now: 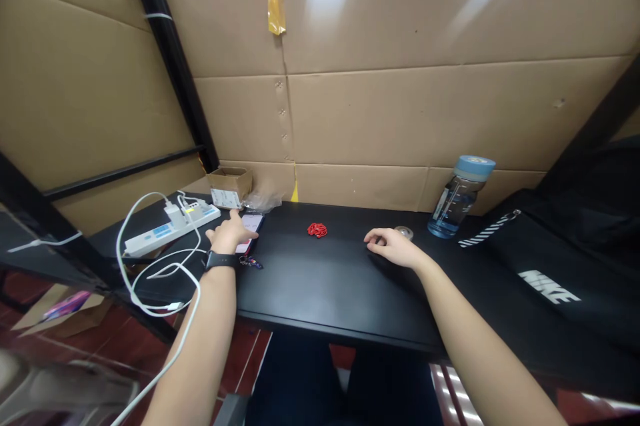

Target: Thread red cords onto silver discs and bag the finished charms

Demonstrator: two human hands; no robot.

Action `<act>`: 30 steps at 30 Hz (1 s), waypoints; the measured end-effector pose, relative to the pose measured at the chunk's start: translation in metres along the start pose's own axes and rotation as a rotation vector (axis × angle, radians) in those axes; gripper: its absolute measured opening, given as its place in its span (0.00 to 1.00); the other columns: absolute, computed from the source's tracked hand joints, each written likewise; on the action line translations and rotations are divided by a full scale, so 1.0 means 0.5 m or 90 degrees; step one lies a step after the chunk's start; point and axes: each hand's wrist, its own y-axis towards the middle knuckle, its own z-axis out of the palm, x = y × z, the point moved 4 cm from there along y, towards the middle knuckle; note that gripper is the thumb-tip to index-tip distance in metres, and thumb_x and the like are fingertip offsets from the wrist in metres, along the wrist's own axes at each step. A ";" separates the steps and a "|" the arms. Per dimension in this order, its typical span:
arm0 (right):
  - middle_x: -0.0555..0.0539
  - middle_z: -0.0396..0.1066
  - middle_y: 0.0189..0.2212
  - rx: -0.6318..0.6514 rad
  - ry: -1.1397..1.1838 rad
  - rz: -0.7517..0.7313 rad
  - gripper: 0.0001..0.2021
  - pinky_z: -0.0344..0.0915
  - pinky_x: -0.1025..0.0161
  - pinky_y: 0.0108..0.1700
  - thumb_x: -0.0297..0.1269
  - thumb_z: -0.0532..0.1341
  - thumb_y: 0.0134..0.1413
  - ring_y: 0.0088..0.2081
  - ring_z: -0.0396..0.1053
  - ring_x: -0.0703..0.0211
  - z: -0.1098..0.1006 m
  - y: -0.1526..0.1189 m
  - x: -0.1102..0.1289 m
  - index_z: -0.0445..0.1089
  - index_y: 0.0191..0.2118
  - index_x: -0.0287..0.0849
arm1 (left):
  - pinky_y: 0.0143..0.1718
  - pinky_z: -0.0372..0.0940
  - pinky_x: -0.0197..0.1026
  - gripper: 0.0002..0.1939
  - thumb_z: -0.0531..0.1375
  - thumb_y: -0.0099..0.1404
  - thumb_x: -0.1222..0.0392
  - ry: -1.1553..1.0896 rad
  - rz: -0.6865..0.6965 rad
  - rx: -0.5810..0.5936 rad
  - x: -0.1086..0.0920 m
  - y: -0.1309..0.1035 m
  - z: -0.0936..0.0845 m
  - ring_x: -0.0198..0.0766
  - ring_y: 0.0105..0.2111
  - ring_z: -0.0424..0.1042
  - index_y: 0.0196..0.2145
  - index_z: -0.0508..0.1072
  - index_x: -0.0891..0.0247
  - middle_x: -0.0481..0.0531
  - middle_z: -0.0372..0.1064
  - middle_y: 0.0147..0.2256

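Observation:
My left hand (230, 233) reaches over the left part of the desk with its fingers spread. It overlaps a phone (251, 226) with a lit screen, and a dark patterned strap (251, 262) lies at the phone's near end. My right hand (393, 247) rests low over the desk, loosely curved, with a gap between thumb and forefinger and nothing visible in it. Just behind that hand lies a roll of clear tape (405, 232), partly covered. Between the two hands sits a small red heap of cord or chain (317, 231), touched by neither.
A white power strip (173, 231) with a looping white cable (131, 279) is at left, the cable passing across my left forearm. Behind stand a small cardboard box (230, 187) and crumpled clear plastic (263, 201). At right are a water bottle (460, 198) and a black bag (550, 259).

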 end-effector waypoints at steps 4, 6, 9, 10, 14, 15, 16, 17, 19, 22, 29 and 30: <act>0.46 0.78 0.35 0.005 0.004 0.003 0.10 0.65 0.62 0.35 0.39 0.63 0.58 0.30 0.72 0.59 0.002 0.001 -0.004 0.77 0.42 0.42 | 0.61 0.56 0.67 0.53 0.69 0.54 0.39 -0.010 -0.001 0.013 0.008 -0.004 0.000 0.67 0.62 0.69 0.70 0.52 0.60 0.72 0.72 0.59; 0.46 0.78 0.35 0.009 0.004 0.004 0.10 0.65 0.62 0.36 0.39 0.63 0.59 0.30 0.72 0.59 0.002 0.001 -0.005 0.77 0.42 0.41 | 0.61 0.55 0.66 0.54 0.69 0.54 0.40 -0.011 -0.008 0.024 0.010 -0.003 -0.001 0.66 0.63 0.68 0.70 0.51 0.59 0.71 0.73 0.58; 0.46 0.78 0.34 0.013 0.001 0.004 0.10 0.66 0.61 0.37 0.40 0.62 0.59 0.32 0.73 0.58 0.003 0.001 -0.006 0.77 0.42 0.42 | 0.61 0.56 0.65 0.53 0.70 0.54 0.41 -0.012 -0.005 0.022 0.013 0.001 -0.001 0.67 0.63 0.68 0.70 0.51 0.59 0.71 0.74 0.58; 0.46 0.78 0.34 0.013 0.001 0.003 0.10 0.67 0.61 0.37 0.40 0.62 0.59 0.32 0.73 0.57 0.003 0.002 -0.006 0.77 0.42 0.42 | 0.60 0.56 0.65 0.53 0.70 0.54 0.41 -0.014 0.000 0.018 0.014 0.002 -0.002 0.67 0.63 0.68 0.70 0.52 0.59 0.71 0.74 0.58; 0.46 0.78 0.33 0.015 0.007 0.000 0.10 0.67 0.60 0.38 0.40 0.63 0.58 0.32 0.74 0.57 0.004 0.003 -0.010 0.77 0.42 0.42 | 0.61 0.56 0.66 0.54 0.70 0.54 0.40 -0.019 -0.003 0.031 0.019 0.005 0.001 0.66 0.63 0.68 0.70 0.51 0.59 0.72 0.71 0.61; 0.46 0.78 0.32 0.016 0.010 0.000 0.10 0.67 0.60 0.38 0.40 0.63 0.58 0.32 0.74 0.57 0.005 0.003 -0.011 0.77 0.42 0.42 | 0.62 0.55 0.67 0.54 0.70 0.54 0.41 -0.021 -0.009 0.038 0.020 0.005 0.002 0.66 0.63 0.68 0.70 0.51 0.59 0.72 0.70 0.62; 0.47 0.78 0.32 0.017 0.013 0.000 0.10 0.67 0.60 0.38 0.40 0.63 0.58 0.32 0.74 0.56 0.005 0.003 -0.012 0.77 0.42 0.42 | 0.62 0.54 0.67 0.54 0.70 0.55 0.41 -0.023 -0.013 0.044 0.020 0.004 0.002 0.65 0.63 0.68 0.70 0.51 0.59 0.71 0.69 0.62; 0.47 0.78 0.32 0.017 0.016 0.000 0.10 0.67 0.60 0.38 0.40 0.63 0.58 0.32 0.74 0.56 0.006 0.003 -0.012 0.77 0.42 0.42 | 0.63 0.54 0.67 0.54 0.70 0.55 0.41 -0.025 -0.014 0.047 0.020 0.003 0.002 0.65 0.63 0.68 0.70 0.51 0.59 0.71 0.69 0.63; 0.47 0.78 0.32 0.016 0.021 -0.001 0.10 0.67 0.60 0.37 0.41 0.63 0.57 0.32 0.74 0.56 0.007 0.003 -0.011 0.77 0.41 0.42 | 0.63 0.54 0.67 0.53 0.70 0.55 0.41 -0.026 -0.014 0.045 0.019 0.001 0.001 0.64 0.63 0.68 0.70 0.51 0.60 0.71 0.69 0.62; 0.46 0.78 0.32 0.016 0.022 -0.001 0.10 0.67 0.60 0.37 0.41 0.63 0.57 0.32 0.73 0.56 0.007 0.002 -0.005 0.77 0.41 0.42 | 0.63 0.54 0.66 0.53 0.69 0.55 0.40 -0.026 -0.013 0.041 0.021 0.002 0.002 0.65 0.65 0.66 0.71 0.51 0.59 0.71 0.72 0.60; 0.46 0.79 0.35 -0.099 0.000 0.023 0.13 0.68 0.60 0.38 0.43 0.63 0.59 0.33 0.72 0.57 -0.074 -0.024 -0.011 0.78 0.44 0.43 | 0.61 0.58 0.68 0.49 0.68 0.58 0.38 -0.062 0.012 -0.036 0.026 -0.003 -0.007 0.69 0.63 0.67 0.69 0.55 0.59 0.70 0.69 0.62; 0.45 0.79 0.36 -0.130 0.006 0.026 0.13 0.68 0.60 0.39 0.43 0.62 0.59 0.34 0.72 0.57 -0.089 -0.028 -0.017 0.78 0.44 0.42 | 0.61 0.59 0.67 0.45 0.65 0.61 0.38 -0.079 0.039 -0.096 0.016 -0.010 -0.016 0.67 0.63 0.67 0.68 0.57 0.59 0.70 0.69 0.62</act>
